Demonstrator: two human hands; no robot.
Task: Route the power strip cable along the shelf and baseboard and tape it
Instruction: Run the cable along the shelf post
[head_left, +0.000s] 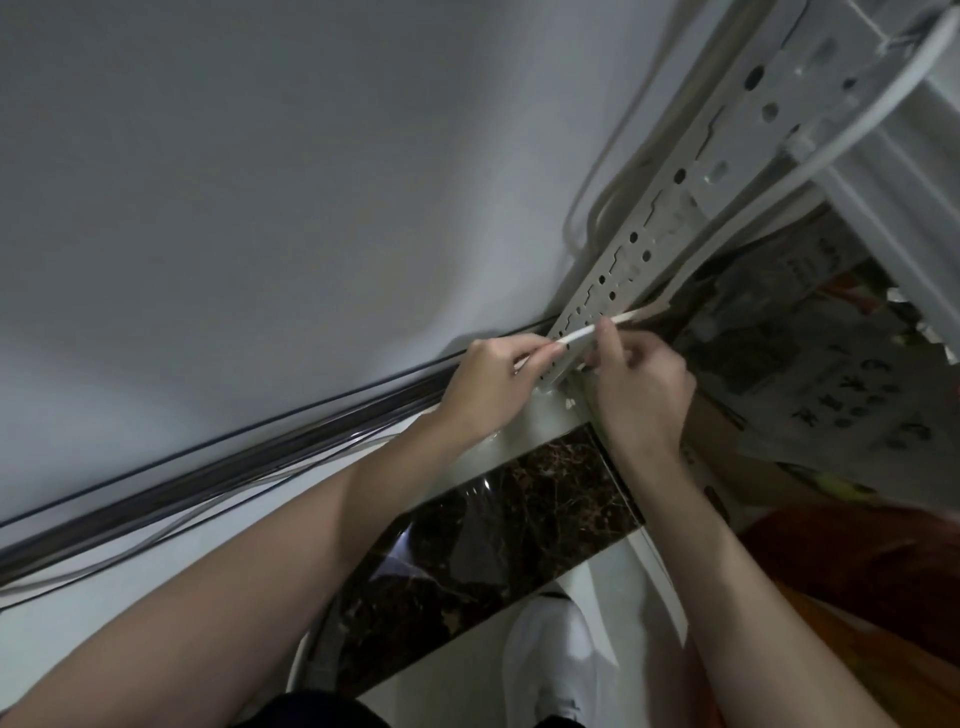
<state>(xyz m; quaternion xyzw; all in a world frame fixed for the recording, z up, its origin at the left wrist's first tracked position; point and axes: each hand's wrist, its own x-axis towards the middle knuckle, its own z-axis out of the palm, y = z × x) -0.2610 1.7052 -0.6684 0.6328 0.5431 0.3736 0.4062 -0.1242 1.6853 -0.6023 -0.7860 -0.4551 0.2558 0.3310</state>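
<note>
As both hands meet at the foot of a perforated white shelf upright (675, 197), the white power strip cable (576, 336) is held between them, just right of centre frame. The left hand (488, 384) pinches the cable between the thumb and curled fingers (511, 349). At its 3 o'clock, the right hand (639, 384) pinches the same run at its fingertips, the other fingers curled toward the palm. The cable lies across the upright's lower end, touching it, and runs on toward 2 o'clock, where it passes out of sight behind the upright.

A dark baseboard (234, 457) runs from the left hand toward 8 o'clock along the grey wall (260, 208), with thinner loose cables (156, 535) beside it on the pale floor (93, 603). A band of dark marble tile (493, 530) crosses the floor at 6 o'clock of the hands, and a white shoe (556, 660) stands below it. Printed bags (841, 395) sit under the shelf at 3 o'clock, above a reddish-orange object (857, 561). Another white cable (857, 124) slopes along the shelf frame at 1 o'clock; whether it is the same line cannot be told.
</note>
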